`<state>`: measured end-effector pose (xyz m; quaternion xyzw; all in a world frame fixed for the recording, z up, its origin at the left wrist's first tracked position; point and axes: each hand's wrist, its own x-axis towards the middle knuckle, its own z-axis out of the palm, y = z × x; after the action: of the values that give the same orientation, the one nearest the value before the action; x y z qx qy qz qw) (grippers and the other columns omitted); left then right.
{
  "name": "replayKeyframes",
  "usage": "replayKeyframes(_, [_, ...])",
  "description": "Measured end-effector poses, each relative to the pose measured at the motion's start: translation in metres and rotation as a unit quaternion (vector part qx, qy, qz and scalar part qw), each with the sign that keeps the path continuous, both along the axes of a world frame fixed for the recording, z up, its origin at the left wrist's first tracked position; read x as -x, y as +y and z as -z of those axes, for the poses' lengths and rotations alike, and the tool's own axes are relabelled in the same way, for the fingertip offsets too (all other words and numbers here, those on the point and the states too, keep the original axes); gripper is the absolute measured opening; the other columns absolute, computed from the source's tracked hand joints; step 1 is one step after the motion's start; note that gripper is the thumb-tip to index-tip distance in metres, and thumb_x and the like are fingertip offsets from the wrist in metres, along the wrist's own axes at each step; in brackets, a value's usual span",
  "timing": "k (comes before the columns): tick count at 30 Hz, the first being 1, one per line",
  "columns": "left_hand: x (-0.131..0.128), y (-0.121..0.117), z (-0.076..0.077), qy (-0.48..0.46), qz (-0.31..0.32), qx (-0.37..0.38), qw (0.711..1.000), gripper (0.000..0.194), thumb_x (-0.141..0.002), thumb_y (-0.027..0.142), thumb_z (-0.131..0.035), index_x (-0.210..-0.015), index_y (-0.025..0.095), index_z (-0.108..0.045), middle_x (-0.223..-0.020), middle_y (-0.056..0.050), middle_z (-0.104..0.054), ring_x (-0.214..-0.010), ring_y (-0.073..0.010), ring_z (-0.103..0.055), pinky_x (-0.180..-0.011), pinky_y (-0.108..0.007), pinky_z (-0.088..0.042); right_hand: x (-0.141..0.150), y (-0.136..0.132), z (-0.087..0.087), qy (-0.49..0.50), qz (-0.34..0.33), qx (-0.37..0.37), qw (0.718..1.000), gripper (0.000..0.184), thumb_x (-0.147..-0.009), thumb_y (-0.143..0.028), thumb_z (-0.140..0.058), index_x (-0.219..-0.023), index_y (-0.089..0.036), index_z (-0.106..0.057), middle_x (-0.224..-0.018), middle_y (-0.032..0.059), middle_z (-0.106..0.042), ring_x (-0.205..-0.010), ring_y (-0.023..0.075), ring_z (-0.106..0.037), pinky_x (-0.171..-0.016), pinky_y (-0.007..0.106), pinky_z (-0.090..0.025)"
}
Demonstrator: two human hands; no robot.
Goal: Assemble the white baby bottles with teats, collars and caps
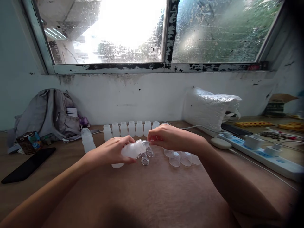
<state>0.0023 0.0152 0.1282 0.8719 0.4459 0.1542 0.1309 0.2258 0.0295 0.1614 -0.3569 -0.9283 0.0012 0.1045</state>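
Head view, left to right. A grey backpack, a small carton and a dark phone lie at the far left of the tabletop. One lone bottle stands just beside the backpack. A row of 6 upright bottles stands along the wall, near the hands; whether these carry caps cannot be told at this size. The left hand has its fingers clenched around a translucent bottle, held tilted on its side above the tabletop with its threaded neck pointing right. The right hand pinches a small clear piece at that neck; the piece is largely hidden by the fingertips. Loose clear caps lie just below the neck, and larger clear cups lie under the right wrist, partly covered by it. Judged from this, several pieces remain unfitted. At right, a white bag and a power strip; items beyond are blurred.
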Motion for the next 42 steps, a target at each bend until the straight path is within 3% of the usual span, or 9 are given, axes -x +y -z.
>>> replayKeyframes(3, [0.005, -0.003, -0.003, 0.009, -0.032, -0.02, 0.999, 0.04, -0.066, 0.047, -0.058, -0.099, 0.028, -0.049, -0.082, 0.003, -0.059, -0.069, -0.0151, -0.054, -0.055, -0.022, -0.037, 0.003, 0.001, 0.002, 0.008, 0.005, 0.002, 1.0, 0.015, -0.08, -0.021, -0.046, -0.073, -0.018, -0.06, -0.064, 0.0005, -0.057, -0.06, 0.0105, -0.048, -0.054, 0.021, -0.031])
replayKeyframes(9, [0.011, -0.006, -0.008, 0.024, -0.039, -0.081, 0.996, 0.04, -0.065, 0.049, -0.059, -0.098, 0.028, -0.048, -0.082, 0.004, -0.06, -0.07, -0.0152, -0.055, -0.055, -0.022, -0.037, 0.005, 0.003, 0.005, 0.034, -0.002, 0.011, 0.999, 0.008, -0.079, -0.024, -0.05, -0.08, -0.019, -0.056, -0.06, -0.0021, -0.053, -0.056, 0.0093, -0.043, -0.05, 0.02, -0.028])
replayKeyframes(14, [0.012, -0.007, -0.008, 0.033, -0.033, -0.087, 0.995, 0.039, -0.065, 0.049, -0.059, -0.097, 0.029, -0.049, -0.081, 0.004, -0.06, -0.071, -0.0153, -0.054, -0.056, -0.023, -0.037, 0.007, 0.003, 0.007, 0.045, -0.025, -0.004, 0.999, 0.019, -0.083, -0.019, -0.043, -0.068, -0.017, -0.054, -0.059, -0.0022, -0.052, -0.055, 0.008, -0.041, -0.053, 0.02, -0.029])
replayKeyframes(23, [0.013, -0.006, -0.008, 0.041, -0.026, -0.078, 0.996, 0.041, -0.067, 0.049, -0.057, -0.101, 0.029, -0.048, -0.083, 0.003, -0.06, -0.073, -0.0163, -0.054, -0.058, -0.023, -0.037, 0.008, 0.004, 0.008, -0.01, -0.027, 0.0, 1.0, 0.028, -0.086, -0.023, -0.036, -0.066, -0.017, -0.054, -0.057, -0.001, -0.051, -0.053, 0.0093, -0.043, -0.057, 0.024, -0.031])
replayKeyframes(29, [0.012, -0.007, -0.011, 0.06, -0.036, -0.061, 0.996, 0.041, -0.069, 0.051, -0.054, -0.102, 0.028, -0.046, -0.084, 0.003, -0.06, -0.073, -0.0161, -0.054, -0.058, -0.023, -0.037, 0.009, 0.001, 0.003, 0.017, 0.025, 0.029, 0.999, 0.02, -0.082, -0.036, -0.048, -0.095, -0.021, -0.049, -0.063, -0.0024, -0.054, -0.058, 0.0117, -0.046, -0.055, 0.023, -0.032])
replayKeyframes(33, [0.011, -0.008, -0.011, 0.06, -0.033, -0.049, 0.996, 0.041, -0.07, 0.053, -0.053, -0.103, 0.029, -0.045, -0.085, 0.003, -0.06, -0.074, -0.0161, -0.054, -0.059, -0.023, -0.038, 0.009, 0.003, 0.005, 0.022, -0.006, 0.031, 0.999, 0.009, -0.084, -0.026, -0.043, -0.084, -0.02, -0.05, -0.064, -0.0022, -0.053, -0.054, 0.0091, -0.043, -0.052, 0.021, -0.03])
replayKeyframes(38, [0.011, -0.009, -0.011, 0.057, -0.036, -0.039, 0.997, 0.042, -0.07, 0.053, -0.052, -0.103, 0.029, -0.046, -0.087, 0.002, -0.06, -0.075, -0.0156, -0.054, -0.059, -0.023, -0.038, 0.01, 0.004, 0.008, 0.017, -0.022, -0.007, 1.0, 0.024, -0.088, -0.026, -0.035, -0.072, -0.017, -0.051, -0.059, -0.002, -0.049, -0.052, 0.0087, -0.04, -0.054, 0.022, -0.03])
replayKeyframes(42, [0.011, -0.009, -0.011, 0.05, -0.036, -0.032, 0.998, 0.041, -0.071, 0.053, -0.051, -0.104, 0.028, -0.046, -0.088, 0.001, -0.06, -0.074, -0.0156, -0.055, -0.058, -0.023, -0.038, 0.011, 0.004, 0.006, 0.014, 0.004, 0.034, 0.999, 0.018, -0.084, -0.036, -0.045, -0.09, -0.02, -0.051, -0.062, -0.0024, -0.052, -0.055, 0.0102, -0.044, -0.057, 0.023, -0.032])
